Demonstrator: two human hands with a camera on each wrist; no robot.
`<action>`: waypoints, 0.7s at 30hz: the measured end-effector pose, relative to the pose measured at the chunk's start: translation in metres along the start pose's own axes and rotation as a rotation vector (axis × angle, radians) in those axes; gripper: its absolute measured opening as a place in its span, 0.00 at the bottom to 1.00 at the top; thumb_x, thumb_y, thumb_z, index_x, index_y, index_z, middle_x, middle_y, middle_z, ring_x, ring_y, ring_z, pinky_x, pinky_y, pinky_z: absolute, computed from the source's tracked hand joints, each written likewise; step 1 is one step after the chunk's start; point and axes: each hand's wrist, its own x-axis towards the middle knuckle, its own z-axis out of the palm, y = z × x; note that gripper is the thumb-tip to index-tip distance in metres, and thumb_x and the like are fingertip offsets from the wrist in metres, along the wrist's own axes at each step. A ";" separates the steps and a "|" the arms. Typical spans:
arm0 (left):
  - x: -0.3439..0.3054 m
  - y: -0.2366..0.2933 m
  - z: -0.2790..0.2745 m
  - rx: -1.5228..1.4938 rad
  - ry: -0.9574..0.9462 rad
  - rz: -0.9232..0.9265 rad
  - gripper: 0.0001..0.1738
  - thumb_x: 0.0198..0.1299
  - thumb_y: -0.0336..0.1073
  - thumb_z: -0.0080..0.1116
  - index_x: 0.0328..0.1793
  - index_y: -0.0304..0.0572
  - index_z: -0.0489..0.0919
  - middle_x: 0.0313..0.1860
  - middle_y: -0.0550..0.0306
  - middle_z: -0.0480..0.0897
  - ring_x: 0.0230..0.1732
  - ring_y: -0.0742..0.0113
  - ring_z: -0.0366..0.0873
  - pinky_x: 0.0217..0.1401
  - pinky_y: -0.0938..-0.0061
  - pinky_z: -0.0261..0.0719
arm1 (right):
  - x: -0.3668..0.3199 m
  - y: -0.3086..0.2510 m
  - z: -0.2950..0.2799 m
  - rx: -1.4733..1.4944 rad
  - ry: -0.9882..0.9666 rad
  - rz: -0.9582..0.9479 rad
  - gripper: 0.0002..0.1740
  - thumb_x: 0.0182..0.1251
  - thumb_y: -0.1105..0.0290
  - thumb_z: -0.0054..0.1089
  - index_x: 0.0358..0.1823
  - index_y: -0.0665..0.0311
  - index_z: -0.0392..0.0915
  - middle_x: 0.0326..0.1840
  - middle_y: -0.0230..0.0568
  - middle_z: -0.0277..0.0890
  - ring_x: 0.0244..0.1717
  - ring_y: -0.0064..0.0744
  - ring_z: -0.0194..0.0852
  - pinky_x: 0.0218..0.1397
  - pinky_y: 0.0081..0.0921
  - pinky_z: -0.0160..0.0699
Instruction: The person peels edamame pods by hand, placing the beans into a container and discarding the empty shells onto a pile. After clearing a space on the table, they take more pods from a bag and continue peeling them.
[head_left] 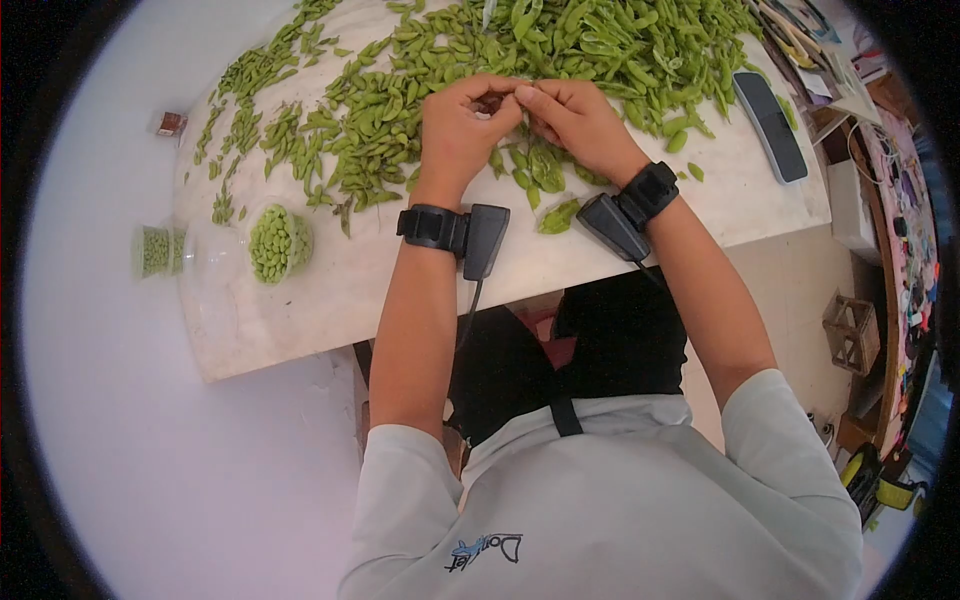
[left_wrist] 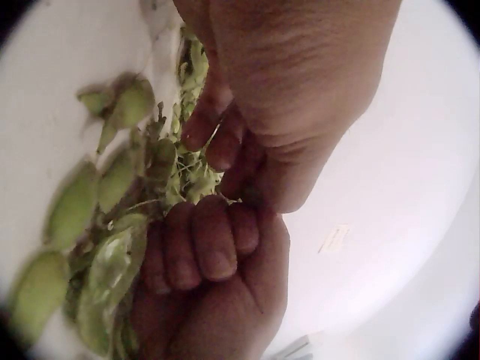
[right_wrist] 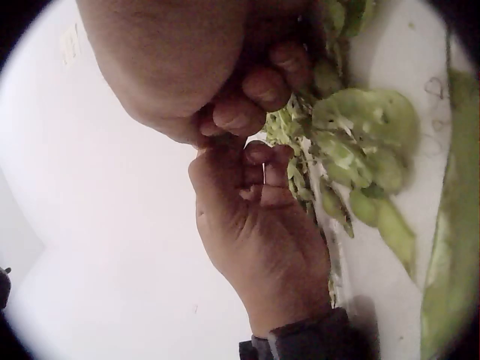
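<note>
Thumbs and fingertips of the left hand (head_left: 455,135) and right hand (head_left: 590,130) meet above the table, near the pod pile. In the left wrist view, the fingers of the left hand (left_wrist: 292,82) and right hand (left_wrist: 217,292) are curled, with a sliver of green between them; most of this pod is hidden. The right wrist view has the right hand (right_wrist: 180,67) against the left hand (right_wrist: 262,232). Green pods (head_left: 370,120) spread beyond and left of the hands. Split, flattened pods (head_left: 545,168) lie just under the right hand.
A clear cup of shelled green beans (head_left: 280,245) stands at the table's left part. A phone (head_left: 770,125) lies at the right, beside a large heap of pods (head_left: 640,45). The white tabletop (head_left: 350,290) ends just before the person's lap.
</note>
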 end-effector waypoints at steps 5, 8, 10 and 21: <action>-0.002 0.002 0.000 -0.036 -0.050 -0.028 0.11 0.58 0.32 0.62 0.44 0.32 0.83 0.31 0.63 0.83 0.31 0.80 0.76 0.36 0.83 0.75 | -0.003 -0.006 -0.001 0.022 -0.016 -0.013 0.22 0.74 0.57 0.51 0.25 0.67 0.73 0.16 0.24 0.63 0.18 0.14 0.57 0.20 0.19 0.57; -0.001 0.000 0.000 -0.031 -0.041 -0.026 0.10 0.58 0.31 0.62 0.43 0.31 0.83 0.30 0.64 0.83 0.31 0.80 0.75 0.35 0.83 0.75 | -0.005 -0.007 0.001 0.068 0.007 0.006 0.22 0.74 0.58 0.51 0.24 0.66 0.72 0.16 0.23 0.62 0.18 0.14 0.56 0.20 0.19 0.56; -0.001 -0.002 0.000 -0.061 -0.056 -0.043 0.10 0.59 0.31 0.62 0.43 0.32 0.83 0.30 0.64 0.82 0.30 0.81 0.75 0.35 0.83 0.74 | -0.005 -0.009 0.000 0.060 -0.003 0.000 0.22 0.74 0.57 0.51 0.25 0.67 0.72 0.16 0.23 0.61 0.19 0.14 0.55 0.21 0.19 0.56; 0.002 -0.007 -0.005 -0.141 -0.170 -0.111 0.10 0.63 0.29 0.56 0.47 0.31 0.81 0.33 0.60 0.83 0.32 0.76 0.78 0.38 0.81 0.75 | -0.004 -0.009 -0.003 -0.045 -0.027 -0.057 0.23 0.74 0.57 0.50 0.25 0.68 0.73 0.17 0.25 0.62 0.21 0.16 0.56 0.25 0.20 0.59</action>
